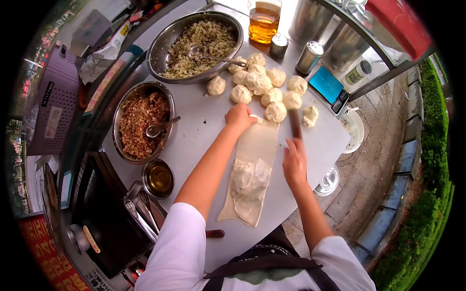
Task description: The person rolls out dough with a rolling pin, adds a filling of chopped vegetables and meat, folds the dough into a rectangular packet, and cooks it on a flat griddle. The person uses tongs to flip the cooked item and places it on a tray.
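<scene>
A long, thin dough sheet point(259, 142) lies on the metal worktop, its lower half wrinkled and glistening. My left hand point(238, 118) pinches the sheet's upper left corner. To the right of the sheet, my right hand point(295, 163) grips a brown wooden rolling pin point(295, 123), both somewhat blurred. The pin points away from me, its far end near the dough balls point(258, 83). Several of these balls are heaped beyond the sheet, and one point(275, 111) rests against its far edge. A lone dough piece point(310, 116) lies right of the pin.
Steel bowls of grain-like filling point(204, 43) and minced filling point(142, 127) stand left, each with a spoon. A small oil bowl point(158, 179) sits near a black griddle point(105, 218). Shakers point(309, 57), an oil jug point(264, 22) and a scale point(327, 87) line the far right.
</scene>
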A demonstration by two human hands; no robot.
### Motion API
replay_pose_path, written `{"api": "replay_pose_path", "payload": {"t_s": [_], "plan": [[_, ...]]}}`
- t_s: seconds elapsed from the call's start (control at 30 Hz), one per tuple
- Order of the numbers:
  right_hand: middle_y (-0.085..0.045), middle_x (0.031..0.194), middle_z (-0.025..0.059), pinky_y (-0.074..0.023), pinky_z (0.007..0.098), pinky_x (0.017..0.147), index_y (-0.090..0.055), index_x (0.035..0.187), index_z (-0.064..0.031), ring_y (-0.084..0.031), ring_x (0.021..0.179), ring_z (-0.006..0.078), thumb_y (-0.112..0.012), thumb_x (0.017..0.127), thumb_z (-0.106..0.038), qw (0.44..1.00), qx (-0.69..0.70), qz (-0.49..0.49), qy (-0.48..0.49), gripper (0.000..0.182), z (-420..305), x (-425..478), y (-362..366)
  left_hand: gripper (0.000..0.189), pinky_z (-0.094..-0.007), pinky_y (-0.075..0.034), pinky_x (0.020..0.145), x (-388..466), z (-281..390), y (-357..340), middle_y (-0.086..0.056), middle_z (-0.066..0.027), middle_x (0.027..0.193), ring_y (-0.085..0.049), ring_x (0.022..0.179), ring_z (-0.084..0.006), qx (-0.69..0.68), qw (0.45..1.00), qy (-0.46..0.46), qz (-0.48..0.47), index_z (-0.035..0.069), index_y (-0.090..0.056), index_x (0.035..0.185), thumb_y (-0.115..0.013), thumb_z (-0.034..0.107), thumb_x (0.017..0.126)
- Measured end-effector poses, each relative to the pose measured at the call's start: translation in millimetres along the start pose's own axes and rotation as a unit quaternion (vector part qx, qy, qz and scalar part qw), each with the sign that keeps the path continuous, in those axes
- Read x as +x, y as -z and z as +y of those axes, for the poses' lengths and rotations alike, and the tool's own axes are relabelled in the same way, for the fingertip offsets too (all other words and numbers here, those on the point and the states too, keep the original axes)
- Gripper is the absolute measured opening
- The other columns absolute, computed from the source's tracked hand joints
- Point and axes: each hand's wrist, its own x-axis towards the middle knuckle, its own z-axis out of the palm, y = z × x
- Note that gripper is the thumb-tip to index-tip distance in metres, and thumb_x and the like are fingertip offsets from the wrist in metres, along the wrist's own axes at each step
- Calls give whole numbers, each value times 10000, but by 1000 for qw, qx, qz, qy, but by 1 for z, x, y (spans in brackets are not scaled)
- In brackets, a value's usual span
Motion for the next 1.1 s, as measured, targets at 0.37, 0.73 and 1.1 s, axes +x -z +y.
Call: {"api": "replay_pose_path", "payload": {"t_s": [0.37,0.73,1.1], "plan": [[-696,920,159,-533,443,787,-664,910,-36,-665,892,355,-737,771,-157,982,-24,-17,-188,198,-25,81,-48,239,-358,-524,769,-1,-14,-6,-717,-74,878,-678,863,-234,3,990,-140,34,79,-716,884,-832,187,705],[-727,823,86,-535,267,695,-661,916,27,-689,766,132,-702,817,-16,939,318,-79,-102,116,0,65,-10,137,-295,-519,745,-43,-1,55,-737,-53,861,-679,818,-127,-88,962,-204,-159,44,-732,932,-757,55,798],[-739,925,111,-565,273,816,-623,892,42,-707,903,150,-649,876,46,942,292,-164,0,31,-83,21,73,162,-285,-531,718,-128,18,119,-744,-82,836,-684,770,-140,10,953,-278,-121,60,-770,916,-791,74,756]]}}
